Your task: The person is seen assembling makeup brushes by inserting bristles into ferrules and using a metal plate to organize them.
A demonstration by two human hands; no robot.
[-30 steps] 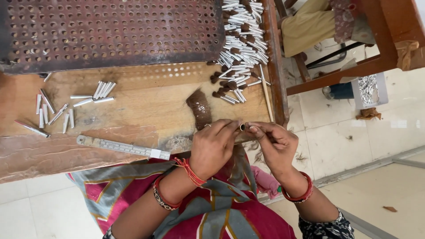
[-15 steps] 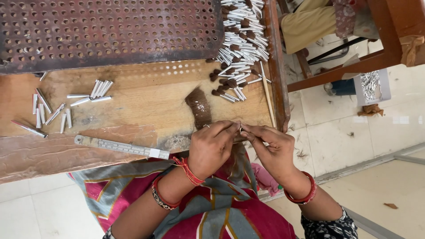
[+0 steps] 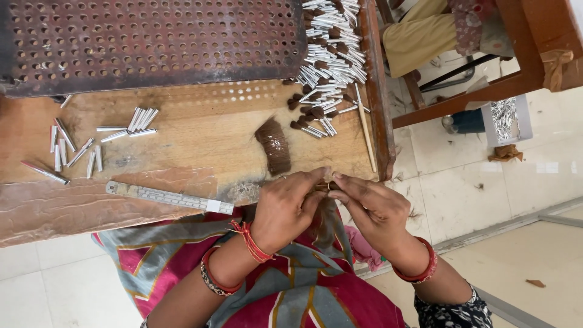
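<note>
**Two hands pinch a small tuft at the table's edge**

The floor (image 3: 486, 200) is pale tile, with a wooden frame (image 3: 480, 91) standing on it at the right. A worn wooden table (image 3: 200, 140) fills the left and middle of the view, its near edge patched with brown tape. A dark metal sheet full of holes (image 3: 152, 42) lies across the far side of the table. Beside it, a heap of small metal tubes (image 3: 331, 54), many tipped with brown hair, spreads toward the right edge. A looser scatter of bare tubes (image 3: 79, 146) lies at the left. A metal ruler (image 3: 167, 197) rests along the near edge, and a brown bundle of hair (image 3: 274, 146) lies near the middle.

Just off the table's near edge, above the lap, the left hand (image 3: 285, 206) and the right hand (image 3: 370, 206) meet fingertip to fingertip, both pinching a small tuft (image 3: 322, 187); it seems to be brown hair, though the fingers mostly hide it.
</note>
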